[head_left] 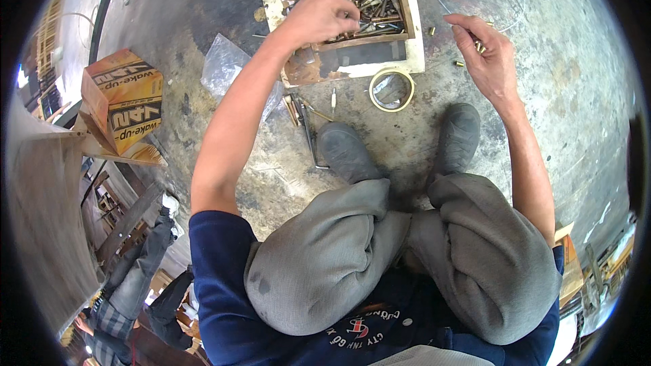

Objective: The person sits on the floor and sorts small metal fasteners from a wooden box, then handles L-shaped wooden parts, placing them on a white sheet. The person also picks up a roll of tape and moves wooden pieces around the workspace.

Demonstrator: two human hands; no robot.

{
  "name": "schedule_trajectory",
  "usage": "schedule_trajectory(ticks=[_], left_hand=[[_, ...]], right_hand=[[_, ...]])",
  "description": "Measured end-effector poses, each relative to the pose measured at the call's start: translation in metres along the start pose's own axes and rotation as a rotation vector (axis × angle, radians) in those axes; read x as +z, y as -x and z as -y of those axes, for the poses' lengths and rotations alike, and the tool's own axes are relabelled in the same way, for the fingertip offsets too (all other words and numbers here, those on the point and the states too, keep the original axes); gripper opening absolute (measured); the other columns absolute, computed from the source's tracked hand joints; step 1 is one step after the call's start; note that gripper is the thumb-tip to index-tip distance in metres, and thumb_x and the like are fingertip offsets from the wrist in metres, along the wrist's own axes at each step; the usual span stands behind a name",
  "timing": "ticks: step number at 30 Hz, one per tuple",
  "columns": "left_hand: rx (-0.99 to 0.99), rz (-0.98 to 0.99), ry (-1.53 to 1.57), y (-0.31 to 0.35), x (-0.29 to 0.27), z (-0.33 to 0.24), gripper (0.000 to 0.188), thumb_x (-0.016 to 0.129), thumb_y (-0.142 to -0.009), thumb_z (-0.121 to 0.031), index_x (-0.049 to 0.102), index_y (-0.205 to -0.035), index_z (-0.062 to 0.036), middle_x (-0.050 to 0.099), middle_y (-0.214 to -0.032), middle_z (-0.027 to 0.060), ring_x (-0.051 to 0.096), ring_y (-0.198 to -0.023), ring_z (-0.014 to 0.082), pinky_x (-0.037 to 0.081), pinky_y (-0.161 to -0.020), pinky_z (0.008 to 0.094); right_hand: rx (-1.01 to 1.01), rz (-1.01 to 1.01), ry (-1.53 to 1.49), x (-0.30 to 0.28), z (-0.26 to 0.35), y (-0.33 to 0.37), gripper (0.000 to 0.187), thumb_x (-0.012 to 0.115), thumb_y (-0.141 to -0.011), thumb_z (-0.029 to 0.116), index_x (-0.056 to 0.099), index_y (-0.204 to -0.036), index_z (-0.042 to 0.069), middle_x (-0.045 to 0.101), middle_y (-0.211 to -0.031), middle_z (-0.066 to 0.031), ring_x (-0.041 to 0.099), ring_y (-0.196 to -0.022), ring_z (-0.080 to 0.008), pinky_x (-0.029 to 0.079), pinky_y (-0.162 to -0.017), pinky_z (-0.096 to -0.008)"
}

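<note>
"Where's that left hand (324, 17)?"

"Above the wooden box (405, 8) of metal bits (385, 8), fingers bent, blurred; I can't tell if it's touching any."

"And the right hand (489, 57)?"

"Curled around small brass pieces (480, 47), with two loose ones (459, 64) on the floor (576, 95) near it."

"The tape roll (411, 88)?"

"Flat, between box and shoes (347, 154)."

- Head camera: was worn on the person's head, as left unit of a side-by-side fisheye pair.
- Orientation: faced down, past the knees (325, 257), onto the floor (583, 88).
- Proximity: knees lay close; hands (321, 19) lay farther off, toward the upper edge.
- Field: wide, bounded by a dark curved rim.
</note>
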State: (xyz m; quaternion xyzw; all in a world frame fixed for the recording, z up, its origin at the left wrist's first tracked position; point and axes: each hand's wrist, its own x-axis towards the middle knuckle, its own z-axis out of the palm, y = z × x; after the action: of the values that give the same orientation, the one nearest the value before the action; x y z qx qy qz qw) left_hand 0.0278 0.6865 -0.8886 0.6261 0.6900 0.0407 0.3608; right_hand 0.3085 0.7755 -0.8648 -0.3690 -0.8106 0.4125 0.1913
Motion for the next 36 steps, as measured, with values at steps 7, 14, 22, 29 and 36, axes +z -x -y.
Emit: schedule_trajectory(ticks=[7, 14, 22, 29, 36], left_hand=[[0.200, -0.219, 1.388, 0.053, 0.013, -0.031, 0.026, 0.061, -0.093, -0.016, 0.066, -0.112, 0.0012, 0.067, -0.095, 0.0130, 0.064, -0.082, 0.0190, 0.056, -0.076, 0.0362], [0.196, -0.300, 1.818, 0.079, 0.049, -0.057, 0.033, 0.060, -0.094, -0.015, 0.060, -0.120, 0.0051, 0.064, -0.094, 0.0118, 0.062, -0.083, 0.0202, 0.056, -0.075, 0.0377], [0.169, -0.367, 1.734, 0.087, 0.049, -0.066, 0.025, 0.062, -0.095, -0.019, 0.061, -0.112, -0.0017, 0.064, -0.082, 0.0075, 0.061, -0.071, 0.0168, 0.053, -0.068, 0.0321], [0.129, -0.403, 1.713, 0.088, 0.053, -0.073, 0.020, 0.062, -0.095, -0.016, 0.061, -0.108, -0.0018, 0.066, -0.083, 0.0080, 0.062, -0.070, 0.0171, 0.053, -0.067, 0.0301], [0.139, -0.467, 1.507, 0.091, 0.048, -0.081, 0.020, 0.061, -0.094, -0.010, 0.061, -0.110, 0.0018, 0.067, -0.087, 0.0101, 0.063, -0.073, 0.0175, 0.054, -0.068, 0.0299]], right_hand=[[0.000, 0.130, -0.263, 0.020, 0.031, 0.003, 0.020, 0.061, -0.092, 0.008, 0.069, -0.109, 0.003, 0.071, -0.092, -0.0095, 0.066, -0.078, -0.0140, 0.053, -0.070, -0.0282], [-0.154, 0.186, -0.419, 0.035, 0.069, 0.005, 0.020, 0.063, -0.089, 0.005, 0.067, -0.109, 0.003, 0.068, -0.089, -0.0061, 0.064, -0.074, -0.0115, 0.052, -0.067, -0.0277], [-0.047, 0.253, -0.505, 0.038, 0.073, 0.006, 0.022, 0.063, -0.090, 0.006, 0.066, -0.112, 0.002, 0.068, -0.091, -0.0046, 0.065, -0.079, -0.0105, 0.053, -0.072, -0.0259], [0.074, 0.303, -0.649, 0.041, 0.066, 0.009, 0.021, 0.062, -0.093, 0.010, 0.065, -0.112, 0.002, 0.070, -0.093, -0.0043, 0.065, -0.083, -0.0096, 0.054, -0.074, -0.0259], [0.141, 0.319, -0.694, 0.041, 0.064, 0.010, 0.021, 0.061, -0.095, 0.013, 0.065, -0.113, 0.001, 0.069, -0.092, -0.0036, 0.064, -0.084, -0.0087, 0.054, -0.074, -0.0250]])
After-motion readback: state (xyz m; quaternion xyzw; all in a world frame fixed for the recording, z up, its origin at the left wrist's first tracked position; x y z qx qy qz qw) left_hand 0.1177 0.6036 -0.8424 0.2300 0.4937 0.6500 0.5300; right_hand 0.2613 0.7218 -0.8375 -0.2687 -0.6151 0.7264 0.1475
